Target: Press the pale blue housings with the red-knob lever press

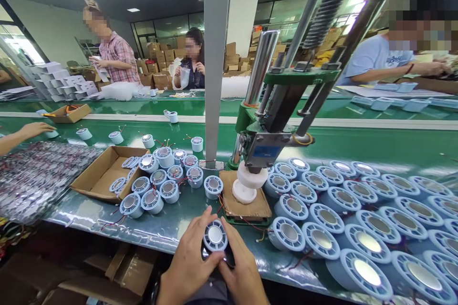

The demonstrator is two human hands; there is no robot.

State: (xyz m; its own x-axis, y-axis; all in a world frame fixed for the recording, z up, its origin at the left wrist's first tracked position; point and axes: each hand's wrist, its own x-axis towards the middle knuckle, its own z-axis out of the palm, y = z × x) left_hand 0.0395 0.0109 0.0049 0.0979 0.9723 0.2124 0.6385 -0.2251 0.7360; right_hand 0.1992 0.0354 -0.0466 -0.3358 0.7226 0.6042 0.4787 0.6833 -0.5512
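Observation:
Between my two hands, at the near edge of the table, is a round light-blue motor housing (215,235) with a silver disc in its slotted top ring. My left hand (191,250) wraps its left side, thumb at the near rim. From the right, my right hand (240,257) closes on the same housing, its thumb also near the front. A dark part under the housing is mostly hidden by my fingers. Just beyond stands a hand press (266,145), its white round pusher (252,176) above a white cup (244,192) on a cardboard-covered base (263,207).
Many similar blue housings (328,219) fill the table right of the press. Several more with red wires (169,190) stand at left, beside a cardboard box (96,178) holding blue rings. A co-worker's hand (36,129) reaches in at far left. Other people work across the green conveyor (179,131).

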